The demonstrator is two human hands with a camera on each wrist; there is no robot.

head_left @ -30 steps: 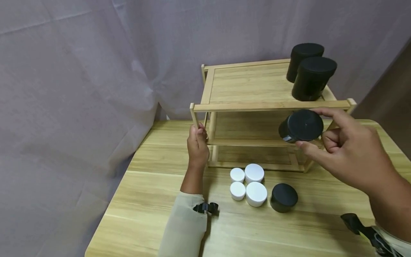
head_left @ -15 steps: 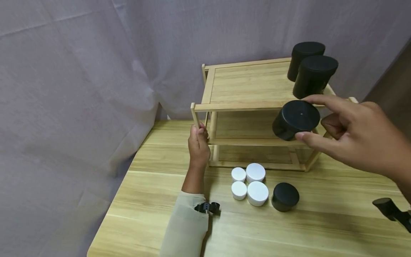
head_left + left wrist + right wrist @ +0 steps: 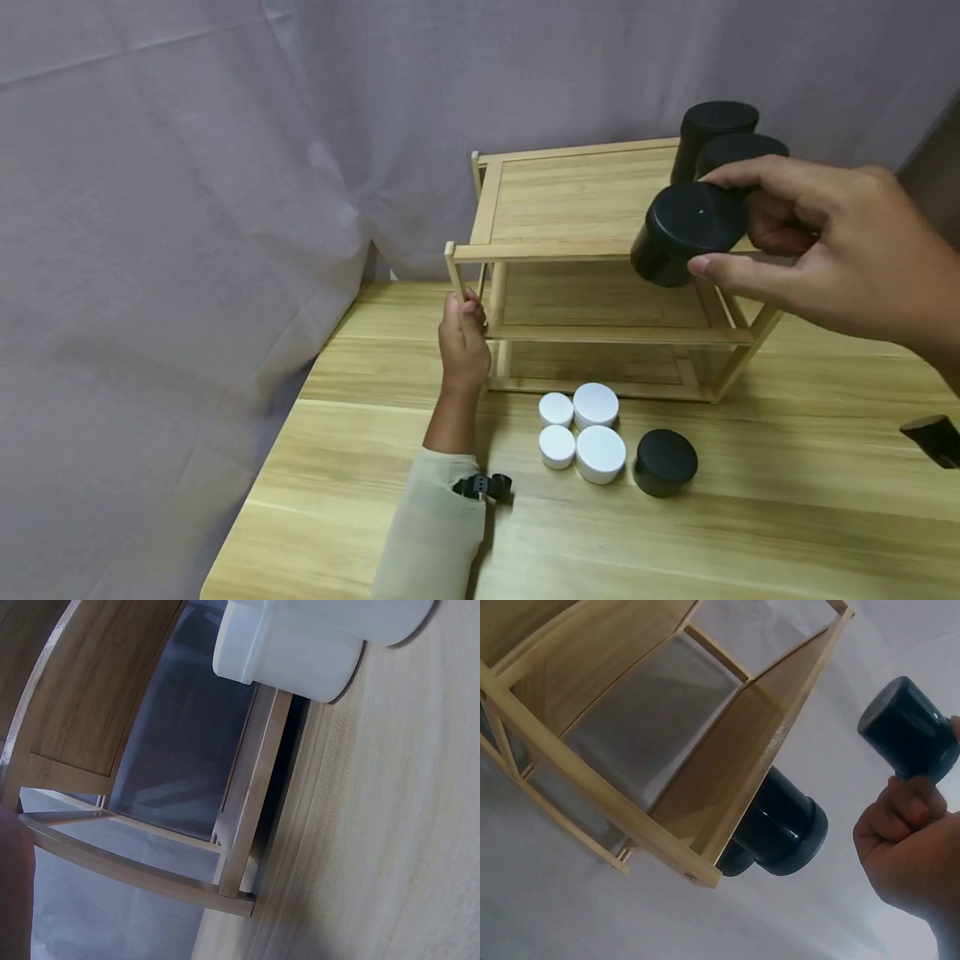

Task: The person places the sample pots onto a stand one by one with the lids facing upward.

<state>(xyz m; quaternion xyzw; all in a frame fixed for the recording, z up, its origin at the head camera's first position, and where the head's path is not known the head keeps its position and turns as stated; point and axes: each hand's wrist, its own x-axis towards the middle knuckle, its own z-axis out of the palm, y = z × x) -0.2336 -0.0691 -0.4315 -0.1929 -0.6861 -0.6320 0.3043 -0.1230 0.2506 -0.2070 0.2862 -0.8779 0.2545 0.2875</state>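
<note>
Left hand (image 3: 463, 337): fingers curled round the left front post (image 3: 454, 271) of the rack (image 3: 577, 200), apparently to steady it
Right hand (image 3: 847, 242): thumb and forefinger pinch a held jar (image 3: 675, 237), black, the other fingers folded in
Held jar: lid up, in the air, in front of the rack's upper right part and, by the right wrist view, touching none of it
Rack top: at its right end, a rear jar (image 3: 716, 125) and a front jar (image 3: 738, 146), both black, the latter partly hidden by the right hand
Table (image 3: 337, 483): a lone black jar (image 3: 665, 462) beside two large white jars (image 3: 601, 454) and two small white jars (image 3: 557, 447), closely grouped
Jars done: stocking looks early, two up
Jars left: the held jar, not yet set down, and perhaps the five on the table; whether all belong on the rack cannot be told
</note>
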